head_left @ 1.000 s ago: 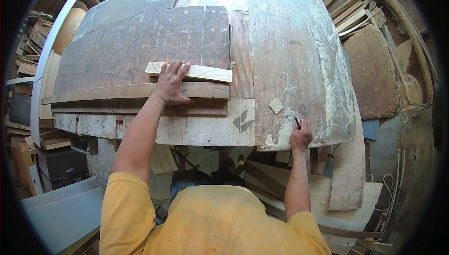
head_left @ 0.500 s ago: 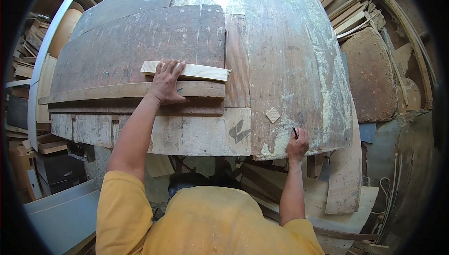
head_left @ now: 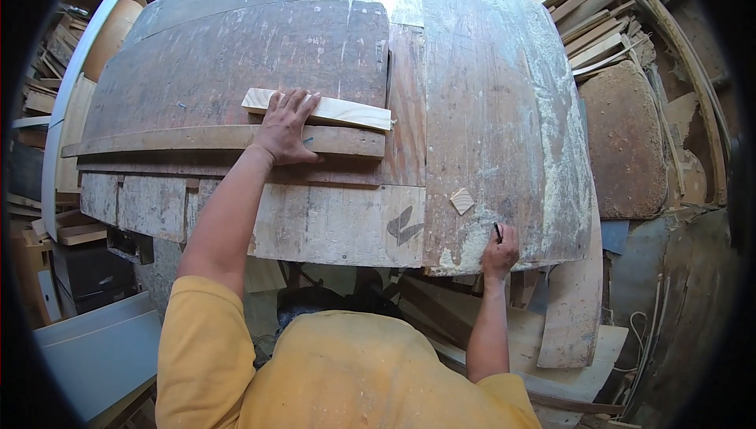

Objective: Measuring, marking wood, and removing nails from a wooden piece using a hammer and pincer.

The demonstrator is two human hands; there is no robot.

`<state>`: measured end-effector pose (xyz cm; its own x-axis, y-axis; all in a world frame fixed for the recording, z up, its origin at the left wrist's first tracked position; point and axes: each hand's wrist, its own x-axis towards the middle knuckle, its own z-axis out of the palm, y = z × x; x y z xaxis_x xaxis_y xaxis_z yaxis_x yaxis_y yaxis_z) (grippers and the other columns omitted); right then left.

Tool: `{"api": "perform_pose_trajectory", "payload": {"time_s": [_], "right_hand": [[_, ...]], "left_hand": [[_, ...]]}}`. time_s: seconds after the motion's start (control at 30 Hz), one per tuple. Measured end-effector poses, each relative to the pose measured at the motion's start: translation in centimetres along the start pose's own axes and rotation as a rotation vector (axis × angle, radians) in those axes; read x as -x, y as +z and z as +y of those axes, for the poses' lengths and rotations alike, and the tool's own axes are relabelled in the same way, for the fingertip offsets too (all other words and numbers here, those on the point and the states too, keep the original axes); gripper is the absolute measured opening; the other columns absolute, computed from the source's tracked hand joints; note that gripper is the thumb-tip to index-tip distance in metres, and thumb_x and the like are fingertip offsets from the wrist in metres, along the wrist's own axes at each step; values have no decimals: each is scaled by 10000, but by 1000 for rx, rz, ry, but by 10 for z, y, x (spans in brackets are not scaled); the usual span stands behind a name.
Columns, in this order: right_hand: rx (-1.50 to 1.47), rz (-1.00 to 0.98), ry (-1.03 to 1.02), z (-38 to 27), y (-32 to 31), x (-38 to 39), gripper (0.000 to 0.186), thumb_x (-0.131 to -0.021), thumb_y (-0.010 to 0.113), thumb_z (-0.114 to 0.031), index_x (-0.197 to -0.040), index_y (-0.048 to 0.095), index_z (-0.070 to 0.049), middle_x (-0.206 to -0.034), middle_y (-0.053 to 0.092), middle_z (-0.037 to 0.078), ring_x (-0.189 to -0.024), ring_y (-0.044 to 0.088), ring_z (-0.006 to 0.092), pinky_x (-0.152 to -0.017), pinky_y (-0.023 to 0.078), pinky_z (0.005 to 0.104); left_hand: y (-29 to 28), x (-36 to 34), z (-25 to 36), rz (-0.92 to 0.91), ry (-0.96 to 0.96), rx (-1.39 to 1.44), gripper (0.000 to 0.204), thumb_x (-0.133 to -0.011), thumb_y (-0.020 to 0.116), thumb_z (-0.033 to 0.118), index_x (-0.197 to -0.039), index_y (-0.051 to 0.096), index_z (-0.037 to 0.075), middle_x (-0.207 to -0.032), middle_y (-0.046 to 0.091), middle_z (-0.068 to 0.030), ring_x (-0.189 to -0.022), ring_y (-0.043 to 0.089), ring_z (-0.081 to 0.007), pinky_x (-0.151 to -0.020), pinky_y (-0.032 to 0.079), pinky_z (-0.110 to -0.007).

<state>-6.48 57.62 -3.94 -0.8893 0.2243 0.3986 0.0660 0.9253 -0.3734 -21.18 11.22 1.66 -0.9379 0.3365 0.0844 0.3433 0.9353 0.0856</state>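
A short pale wood block (head_left: 346, 112) lies on the workbench against a long wooden strip (head_left: 346, 142). My left hand (head_left: 285, 128) grips the block, its fingers over the top and its thumb stretched toward the near side of the strip. My right hand (head_left: 501, 254), closed, rests near the bench's front edge with a slim black pencil (head_left: 498, 233) standing up from its fingers. Whether the pencil's hidden end touches the bench, I cannot tell. A small square of pale wood (head_left: 461, 201) lies just beyond that hand, to its left.
The workbench (head_left: 480, 114) is made of worn boards, dusted with sawdust on the right. A raised dark board (head_left: 315, 43) covers its left part. Stacked timber offcuts (head_left: 594, 31) and a brown padded panel (head_left: 626, 142) stand at the right. A pale blue panel (head_left: 106, 350) leans at lower left.
The whole view has shifted slightly. Both hands keep nearly the same places, the left on the wood block and the right holding the pencil.
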Motion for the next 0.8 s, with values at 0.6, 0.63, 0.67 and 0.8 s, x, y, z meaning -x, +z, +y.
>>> {"api": "perform_pose_trajectory", "payload": {"time_s": [0.6, 0.63, 0.67, 0.8], "right_hand": [[1, 0, -21, 1, -1, -3, 74, -812, 571, -49, -882, 587, -63, -843, 559, 115, -769, 582, 329, -632, 462, 415], [0, 3, -28, 0, -1, -3, 72, -811, 572, -49, -880, 586, -61, -838, 557, 116, -766, 580, 331, -630, 460, 415], [-1, 7, -34, 0, -1, -3, 71, -810, 572, -48, -878, 585, -58, -834, 556, 117, -763, 579, 332, -628, 459, 415], [-11, -2, -16, 0, -1, -4, 63, -809, 571, -49, -871, 583, -53, -824, 551, 119, -756, 575, 334, -623, 454, 413]], "left_hand": [[4, -20, -7, 11, 3, -40, 1130, -464, 789, 547, -1395, 304, 129, -1356, 360, -162, -1304, 294, -327, -1099, 165, -472], [5, -22, -9, 17, 2, -48, 1132, -463, 789, 549, -1394, 305, 128, -1356, 359, -163, -1305, 293, -326, -1100, 165, -474], [6, -23, -10, 23, 1, -55, 1133, -462, 789, 551, -1394, 305, 126, -1357, 358, -163, -1306, 291, -325, -1101, 165, -475], [7, -29, -13, 23, 10, -50, 1134, -463, 788, 555, -1394, 306, 123, -1356, 358, -163, -1308, 287, -329, -1104, 164, -476]]}}
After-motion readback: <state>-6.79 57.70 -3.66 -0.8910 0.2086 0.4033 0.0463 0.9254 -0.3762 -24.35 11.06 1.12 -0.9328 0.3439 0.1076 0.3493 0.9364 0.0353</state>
